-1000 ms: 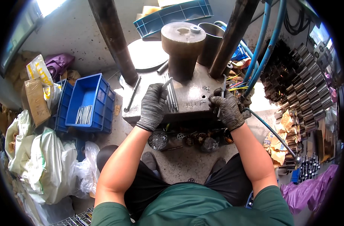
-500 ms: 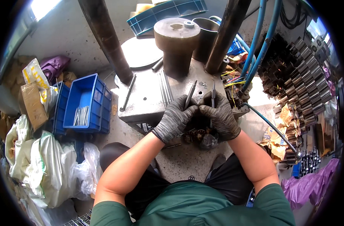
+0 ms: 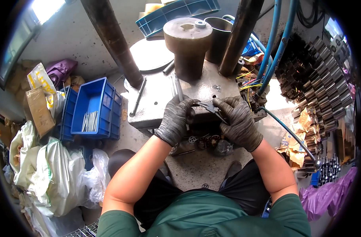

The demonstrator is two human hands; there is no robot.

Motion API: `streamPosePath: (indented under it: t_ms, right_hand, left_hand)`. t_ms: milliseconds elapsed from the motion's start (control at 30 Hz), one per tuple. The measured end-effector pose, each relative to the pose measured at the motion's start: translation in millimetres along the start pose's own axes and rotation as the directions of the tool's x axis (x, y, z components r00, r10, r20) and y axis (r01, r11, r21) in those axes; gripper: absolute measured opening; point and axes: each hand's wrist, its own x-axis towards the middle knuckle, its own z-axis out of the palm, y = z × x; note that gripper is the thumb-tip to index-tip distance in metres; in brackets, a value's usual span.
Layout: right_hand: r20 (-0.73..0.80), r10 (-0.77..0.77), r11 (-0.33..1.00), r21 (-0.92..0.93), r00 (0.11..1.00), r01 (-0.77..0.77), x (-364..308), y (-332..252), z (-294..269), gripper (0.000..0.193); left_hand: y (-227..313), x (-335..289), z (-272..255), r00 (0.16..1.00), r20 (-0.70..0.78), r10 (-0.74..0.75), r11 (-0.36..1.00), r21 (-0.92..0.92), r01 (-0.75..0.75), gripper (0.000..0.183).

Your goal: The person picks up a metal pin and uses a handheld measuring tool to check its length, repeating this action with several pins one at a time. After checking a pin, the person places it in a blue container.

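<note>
My left hand (image 3: 175, 121), in a grey knit glove, is closed around a slim metal rod, mostly hidden by the fingers. In my gloved right hand (image 3: 240, 121) are small pliers (image 3: 210, 108), their jaws pointing left to the left fingertips. Whether the jaws grip anything is too small to tell. Both hands are over the near edge of a worn metal machine table (image 3: 155, 114). Beyond the left hand several thin rods (image 3: 174, 83) lie on it, and a darker rod (image 3: 138, 96) rests near its left edge. Small rings (image 3: 216, 87) lie beyond the pliers.
A thick metal column (image 3: 188, 43) stands mid-table between two dark posts (image 3: 113, 41) (image 3: 241, 37). At left, a blue crate (image 3: 79, 106) contains several rods. Blue hoses (image 3: 269, 51) and stacked metal cylinders (image 3: 316, 85) are at right. White sacks (image 3: 54, 173) sit lower left.
My hands have moved apart slightly. The pliers have swung from pointing up to pointing left, toward the left fingertips. The rod's dark upper end no longer shows above my left hand.
</note>
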Motion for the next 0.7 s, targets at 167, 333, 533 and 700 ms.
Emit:
streamPosePath:
  t_ms: [167,333,533,700]
  right_hand:
    - [0.017,-0.008,0.998,-0.057,1.000,0.009,-1,2,2,0.063]
    - [0.035,0.023,0.998,-0.051,0.999,-0.021,-1,1,1,0.063]
    - [0.039,0.008,0.997,-0.079,0.999,-0.005,0,2,4,0.061]
    - [0.046,0.021,0.998,-0.062,0.999,-0.018,-1,10,0,0.057]
  left_hand:
    - [-1,0,-3,0.999,0.036,0.009,0.999,-0.049,-0.007,0.008]
    - [-1,-1,-2,0.998,0.058,0.020,0.999,-0.046,-0.018,0.008]
    - [-4,1,-4,0.998,0.061,0.010,0.999,-0.034,-0.008,0.010]
    - [-1,-8,-7,0.996,0.086,0.019,0.993,0.110,-0.028,0.014]
